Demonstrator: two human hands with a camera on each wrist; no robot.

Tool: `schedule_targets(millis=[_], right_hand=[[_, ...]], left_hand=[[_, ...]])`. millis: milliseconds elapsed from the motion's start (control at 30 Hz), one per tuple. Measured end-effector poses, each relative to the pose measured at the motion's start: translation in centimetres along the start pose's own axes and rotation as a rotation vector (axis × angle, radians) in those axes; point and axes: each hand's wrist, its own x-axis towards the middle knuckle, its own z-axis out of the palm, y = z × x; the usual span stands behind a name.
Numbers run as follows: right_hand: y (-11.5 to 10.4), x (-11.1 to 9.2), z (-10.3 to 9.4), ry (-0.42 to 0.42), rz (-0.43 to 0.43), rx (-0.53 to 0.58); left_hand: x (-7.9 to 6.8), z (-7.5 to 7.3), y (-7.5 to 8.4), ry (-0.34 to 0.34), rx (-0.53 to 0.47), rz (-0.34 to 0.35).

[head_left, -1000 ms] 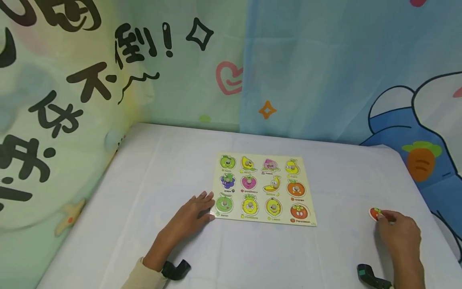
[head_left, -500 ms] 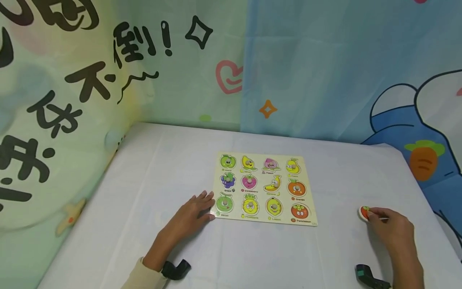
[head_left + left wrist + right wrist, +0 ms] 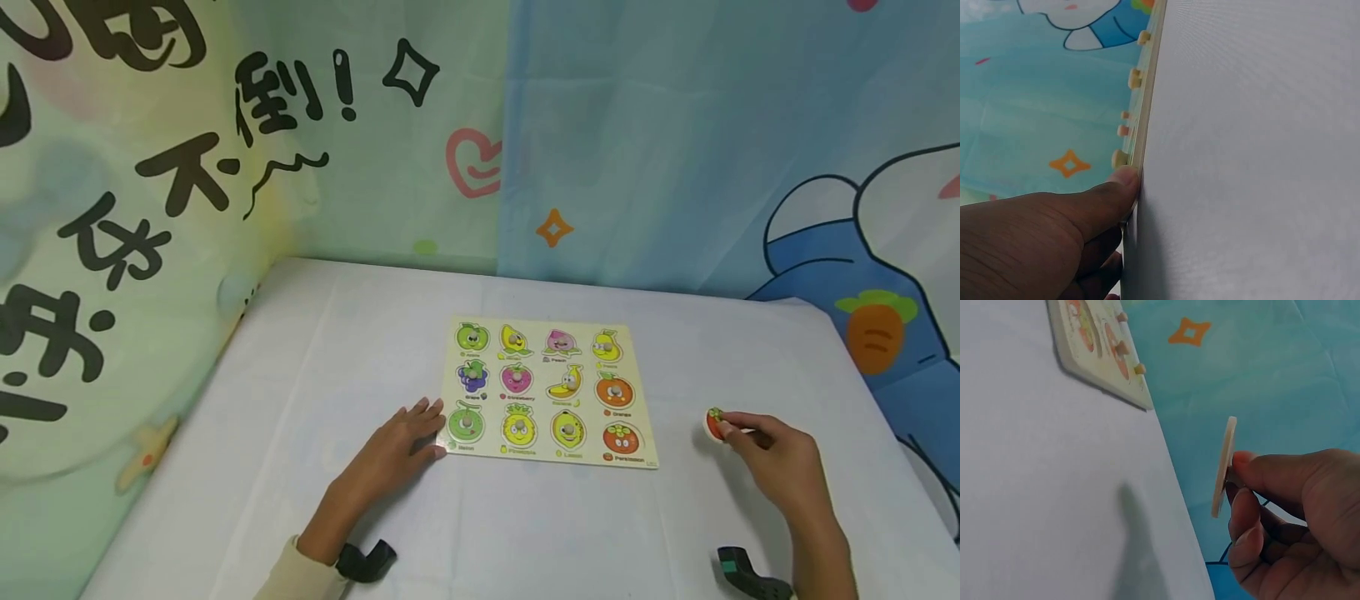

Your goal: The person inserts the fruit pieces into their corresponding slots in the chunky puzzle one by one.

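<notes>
A pale yellow fruit puzzle board (image 3: 543,393) lies on the white table, its printed fruits set in rows and many bearing small knobs. My left hand (image 3: 393,446) rests at the board's left edge with fingers extended; in the left wrist view its thumb (image 3: 1124,178) touches that edge. To the right of the board, my right hand (image 3: 780,457) pinches a red fruit puzzle piece (image 3: 713,425) with a green top. Seen edge-on in the right wrist view, the thin puzzle piece (image 3: 1224,469) is held up off the table between thumb and fingers, its shadow below.
White cloth (image 3: 360,333) covers the table, which meets a printed fabric backdrop (image 3: 637,150) at the back and left. Black wrist-worn devices sit by both wrists, the left device (image 3: 366,561) and the right device (image 3: 752,575) close over the cloth.
My right hand has moved left towards the board, carrying the red fruit puzzle piece with it. My left hand has stayed at the board's left edge.
</notes>
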Motion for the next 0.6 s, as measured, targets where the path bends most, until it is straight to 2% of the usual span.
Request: schedule_targets(millis=[200,367,600], right_hand=[[-1.2,-0.2,1.0,-0.005,-0.054,0.007],[-2.4,-0.5,2.3,-0.097,-0.111,0.011],[-3.8,-0.4,3.9,-0.213,-0.139,0.019]], left_hand=[[0.0,0.0,-0.2,-0.004,0.007,0.002],[-0.1,0.0,-0.2,0.01,0.016,0.018],[-0.1,-0.1,-0.1,0.013,0.011,0.025]])
